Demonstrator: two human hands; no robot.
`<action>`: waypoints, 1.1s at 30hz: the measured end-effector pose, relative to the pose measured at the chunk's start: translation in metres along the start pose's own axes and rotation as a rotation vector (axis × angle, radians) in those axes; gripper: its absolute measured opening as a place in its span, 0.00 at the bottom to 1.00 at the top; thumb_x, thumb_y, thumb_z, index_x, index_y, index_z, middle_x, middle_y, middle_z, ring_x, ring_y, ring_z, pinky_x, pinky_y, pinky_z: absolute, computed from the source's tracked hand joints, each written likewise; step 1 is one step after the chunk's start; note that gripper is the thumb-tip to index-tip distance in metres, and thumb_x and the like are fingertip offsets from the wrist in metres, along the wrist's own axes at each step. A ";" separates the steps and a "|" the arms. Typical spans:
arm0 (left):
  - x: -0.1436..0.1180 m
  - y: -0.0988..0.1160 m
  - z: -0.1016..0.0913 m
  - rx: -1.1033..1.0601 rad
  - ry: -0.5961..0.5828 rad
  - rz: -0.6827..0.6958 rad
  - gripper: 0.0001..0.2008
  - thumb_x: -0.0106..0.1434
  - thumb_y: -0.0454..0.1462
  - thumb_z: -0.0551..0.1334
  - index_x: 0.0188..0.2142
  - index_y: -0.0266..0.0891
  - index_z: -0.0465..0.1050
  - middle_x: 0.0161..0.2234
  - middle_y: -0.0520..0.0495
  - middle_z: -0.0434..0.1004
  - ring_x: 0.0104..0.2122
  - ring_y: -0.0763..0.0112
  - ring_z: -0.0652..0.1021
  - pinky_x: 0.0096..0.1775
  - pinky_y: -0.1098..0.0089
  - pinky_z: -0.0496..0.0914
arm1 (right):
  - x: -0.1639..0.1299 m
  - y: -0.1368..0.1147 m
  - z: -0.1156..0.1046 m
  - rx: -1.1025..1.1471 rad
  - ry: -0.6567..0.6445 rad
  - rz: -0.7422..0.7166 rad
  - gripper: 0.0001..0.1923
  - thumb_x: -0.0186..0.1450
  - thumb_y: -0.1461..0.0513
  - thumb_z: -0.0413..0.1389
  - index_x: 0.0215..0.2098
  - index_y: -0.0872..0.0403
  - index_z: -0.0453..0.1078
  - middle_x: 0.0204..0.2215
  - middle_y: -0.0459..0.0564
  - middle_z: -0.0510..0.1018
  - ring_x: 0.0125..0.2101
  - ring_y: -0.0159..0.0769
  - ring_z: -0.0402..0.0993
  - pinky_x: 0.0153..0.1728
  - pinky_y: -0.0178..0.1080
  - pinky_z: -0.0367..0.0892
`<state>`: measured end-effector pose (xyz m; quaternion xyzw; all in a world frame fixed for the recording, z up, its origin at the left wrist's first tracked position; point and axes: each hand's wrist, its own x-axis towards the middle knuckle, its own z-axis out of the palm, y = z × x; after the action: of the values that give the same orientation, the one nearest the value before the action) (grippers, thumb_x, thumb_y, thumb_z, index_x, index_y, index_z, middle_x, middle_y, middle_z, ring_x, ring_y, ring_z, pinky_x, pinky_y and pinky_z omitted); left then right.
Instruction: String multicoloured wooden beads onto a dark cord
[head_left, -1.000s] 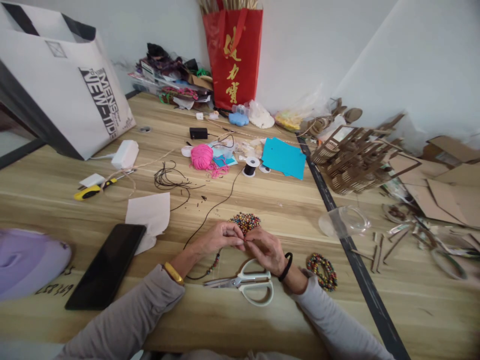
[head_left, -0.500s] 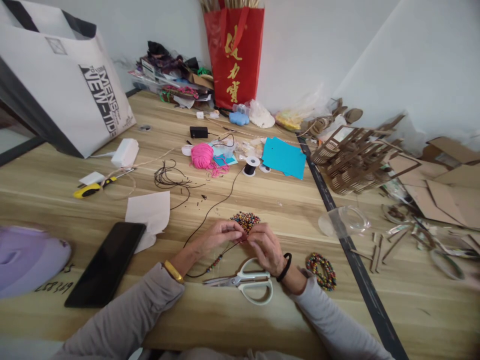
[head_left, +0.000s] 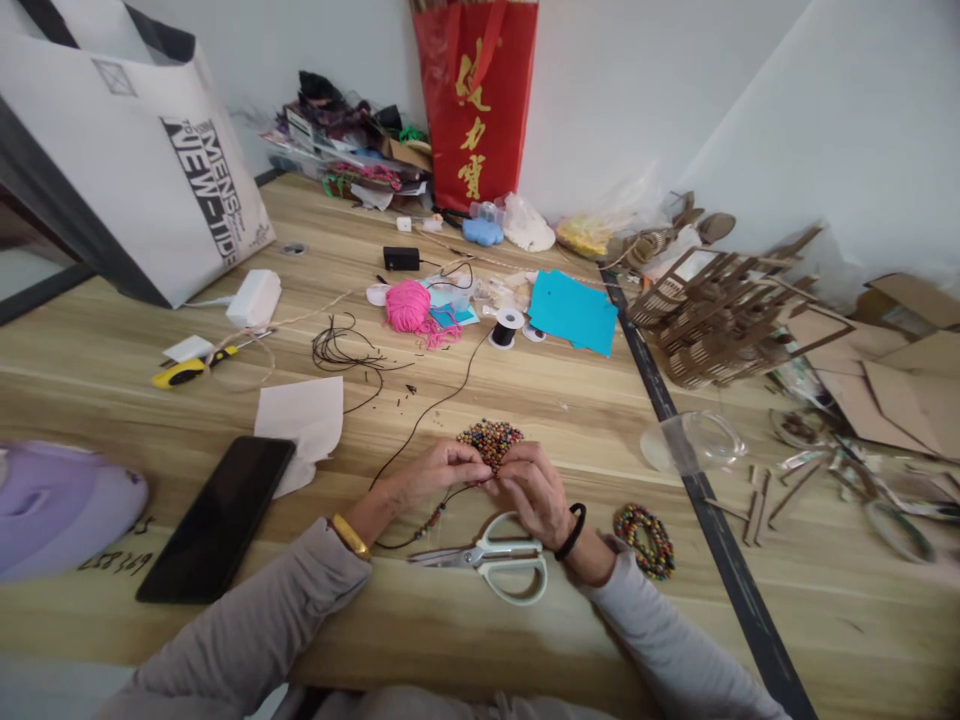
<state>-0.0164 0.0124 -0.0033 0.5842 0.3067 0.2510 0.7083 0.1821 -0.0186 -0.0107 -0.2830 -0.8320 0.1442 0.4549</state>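
My left hand (head_left: 442,470) is closed, thumb and forefinger pinching a thin black cord (head_left: 421,412) near its tip. Opposite it, my right hand (head_left: 534,488) is also closed in a pinch, its fingertips meeting the left ones; what lies in them is too small to make out. Several coloured beads (head_left: 432,518) are threaded on the cord, which loops below my left hand. Just beyond the fingertips lies a pile of loose multicoloured beads (head_left: 491,437). Scissors (head_left: 487,553) with pale handles rest under my hands. A coiled beaded string (head_left: 645,541) is right of my right wrist.
A black phone (head_left: 217,520) and white paper (head_left: 307,425) lie to the left. Farther back are a cord spool (head_left: 505,328), pink yarn (head_left: 407,305), blue sheets (head_left: 573,312) and a yellow cutter (head_left: 184,373). A clear plastic cup (head_left: 671,443) and woven brown pieces (head_left: 712,320) are right.
My hands have stayed pinched together over the cord, the fingertips now drawn slightly closer. The whole view has shifted a little; the objects on the table keep their places.
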 end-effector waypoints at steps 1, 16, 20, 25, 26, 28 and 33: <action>0.001 -0.001 0.000 0.019 0.018 0.003 0.14 0.57 0.44 0.63 0.26 0.34 0.76 0.25 0.49 0.77 0.28 0.72 0.75 0.35 0.73 0.67 | 0.000 0.000 0.000 0.002 -0.001 -0.001 0.09 0.66 0.69 0.49 0.43 0.53 0.67 0.37 0.54 0.70 0.38 0.39 0.68 0.38 0.44 0.69; -0.001 0.001 0.001 -0.028 -0.021 0.018 0.15 0.59 0.44 0.63 0.29 0.33 0.76 0.28 0.45 0.80 0.32 0.68 0.77 0.39 0.71 0.68 | -0.003 0.001 0.001 -0.027 -0.010 0.009 0.09 0.67 0.68 0.49 0.44 0.52 0.65 0.37 0.54 0.69 0.38 0.40 0.68 0.38 0.45 0.71; -0.002 0.003 0.002 -0.079 -0.038 0.010 0.15 0.59 0.45 0.62 0.31 0.33 0.75 0.28 0.44 0.80 0.31 0.69 0.78 0.39 0.70 0.68 | -0.001 0.000 0.000 -0.011 -0.014 0.002 0.10 0.67 0.69 0.49 0.44 0.52 0.65 0.38 0.53 0.69 0.38 0.39 0.68 0.38 0.45 0.70; -0.003 0.003 0.002 -0.136 -0.021 0.001 0.14 0.56 0.42 0.67 0.35 0.33 0.74 0.29 0.44 0.81 0.32 0.68 0.78 0.41 0.68 0.69 | -0.003 0.001 0.001 -0.002 -0.010 0.010 0.09 0.66 0.69 0.50 0.43 0.52 0.66 0.38 0.54 0.69 0.39 0.39 0.68 0.39 0.44 0.69; -0.003 0.003 0.002 -0.132 -0.013 -0.006 0.13 0.55 0.41 0.67 0.35 0.33 0.74 0.29 0.45 0.80 0.32 0.68 0.78 0.41 0.69 0.69 | -0.004 0.001 0.001 -0.001 -0.014 0.013 0.09 0.66 0.69 0.50 0.43 0.52 0.66 0.38 0.54 0.69 0.39 0.39 0.68 0.39 0.44 0.69; -0.003 0.002 0.002 -0.119 0.005 -0.019 0.12 0.53 0.40 0.68 0.34 0.33 0.74 0.29 0.46 0.80 0.31 0.70 0.77 0.39 0.70 0.69 | -0.004 0.001 0.002 -0.004 -0.020 0.015 0.09 0.67 0.69 0.50 0.43 0.52 0.66 0.38 0.54 0.70 0.40 0.39 0.68 0.40 0.44 0.69; -0.001 -0.002 0.001 -0.080 0.035 -0.014 0.11 0.52 0.39 0.69 0.32 0.34 0.75 0.25 0.50 0.77 0.27 0.73 0.75 0.35 0.72 0.67 | -0.001 0.000 0.001 -0.020 -0.037 0.006 0.08 0.67 0.67 0.49 0.42 0.52 0.67 0.37 0.54 0.70 0.39 0.39 0.68 0.38 0.44 0.70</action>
<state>-0.0165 0.0111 -0.0054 0.5487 0.3126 0.2684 0.7274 0.1813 -0.0196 -0.0120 -0.2873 -0.8408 0.1425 0.4362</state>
